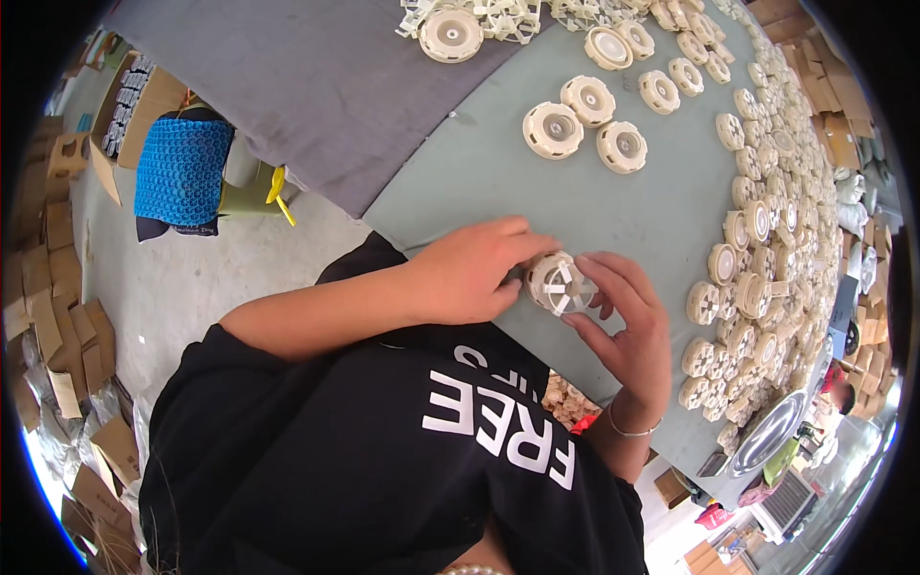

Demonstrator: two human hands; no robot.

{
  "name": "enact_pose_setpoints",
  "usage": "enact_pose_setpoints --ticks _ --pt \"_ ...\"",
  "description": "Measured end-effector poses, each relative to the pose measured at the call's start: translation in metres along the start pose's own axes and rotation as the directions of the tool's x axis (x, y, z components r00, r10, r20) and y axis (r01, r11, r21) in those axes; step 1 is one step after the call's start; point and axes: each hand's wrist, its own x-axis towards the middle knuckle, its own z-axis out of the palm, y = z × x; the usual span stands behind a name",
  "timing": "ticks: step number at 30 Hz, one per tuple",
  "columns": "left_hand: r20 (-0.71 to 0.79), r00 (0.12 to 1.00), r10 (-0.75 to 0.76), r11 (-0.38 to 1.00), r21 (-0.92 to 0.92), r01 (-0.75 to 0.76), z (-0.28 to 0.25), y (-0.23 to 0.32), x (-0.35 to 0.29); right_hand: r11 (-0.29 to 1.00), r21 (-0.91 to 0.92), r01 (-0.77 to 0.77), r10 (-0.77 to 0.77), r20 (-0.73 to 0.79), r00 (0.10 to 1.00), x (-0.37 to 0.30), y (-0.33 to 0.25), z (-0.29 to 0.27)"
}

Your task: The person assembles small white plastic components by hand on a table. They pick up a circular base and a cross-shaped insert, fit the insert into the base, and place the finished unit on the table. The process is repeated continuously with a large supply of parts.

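Note:
Over the near edge of the table, a round cream plastic part (554,282) with spoke-like pieces on its face is held between my two hands. Its right side looks clear, like a see-through disc or cover. My left hand (465,273) grips the left side with curled fingers, partly hidden behind the part. Thumb and fingers of my right hand (628,311) close round the clear right side. Beyond my hands lie three similar round parts with clear centres, the nearest being a cream wheel-like part (553,130).
Many more cream round parts (757,220) cover the table's right side. Cream lattice pieces (508,19) lie at the far edge. A grey cloth (316,86) covers the left table area. On the left stand a blue-covered chair (182,172) and cardboard boxes (57,287). A silver oval tray (770,433) lies at right.

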Motion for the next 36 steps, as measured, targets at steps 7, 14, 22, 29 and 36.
enact_pose_setpoints --ticks 7,14,22,29,36 --pt "-0.070 0.997 -0.043 0.999 -0.031 0.041 0.006 0.007 -0.001 0.999 0.042 -0.030 0.031 -0.023 0.999 0.001 0.007 0.016" --pt "-0.071 0.994 -0.081 0.995 0.053 0.085 0.011 0.010 0.000 0.997 -0.021 -0.073 0.071 -0.074 0.995 -0.010 0.008 0.031" --pt "-0.513 0.855 0.080 0.958 0.275 0.075 -0.034 -0.020 0.058 0.831 -0.340 -0.440 0.110 -0.674 0.730 -0.001 0.060 -0.047" --pt "-0.411 0.911 -0.006 0.923 0.349 0.164 -0.035 -0.020 0.085 0.907 -0.411 -0.088 -0.109 -0.433 0.895 0.151 0.082 -0.054" --pt "-0.354 0.903 0.243 0.898 0.435 -0.071 -0.013 -0.028 0.048 0.847 -0.532 -0.004 -0.197 -0.321 0.926 0.272 0.087 -0.047"
